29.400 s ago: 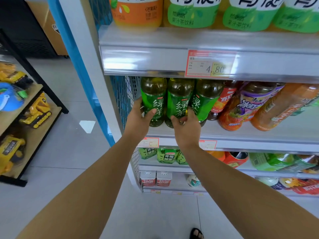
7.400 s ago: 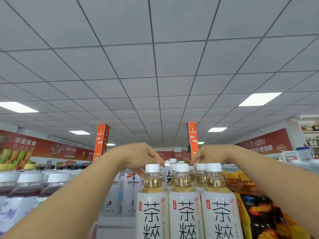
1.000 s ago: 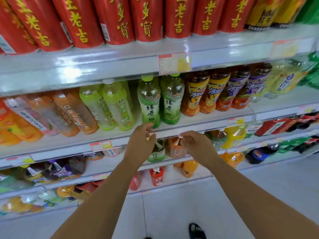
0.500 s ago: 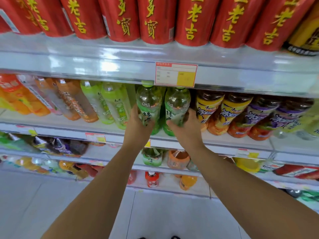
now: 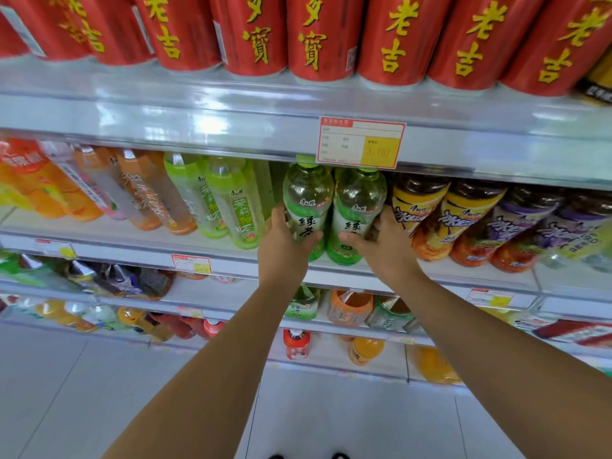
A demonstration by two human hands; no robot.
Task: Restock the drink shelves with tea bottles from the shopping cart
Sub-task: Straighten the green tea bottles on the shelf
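2 hands (image 5: 283,251) (image 5: 387,251) grip 2 green tea bottles (image 5: 308,198) (image 5: 359,198).

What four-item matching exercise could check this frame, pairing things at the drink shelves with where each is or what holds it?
Things:
1. left green tea bottle
2. right green tea bottle
3. red containers
4. price tag

Places or states:
A. standing on the upper shelf
B. gripped by the right hand
C. fixed to that shelf's front edge
D. gripped by the left hand

Pairs: 1-D, 2-B, 3-A, 4-C.
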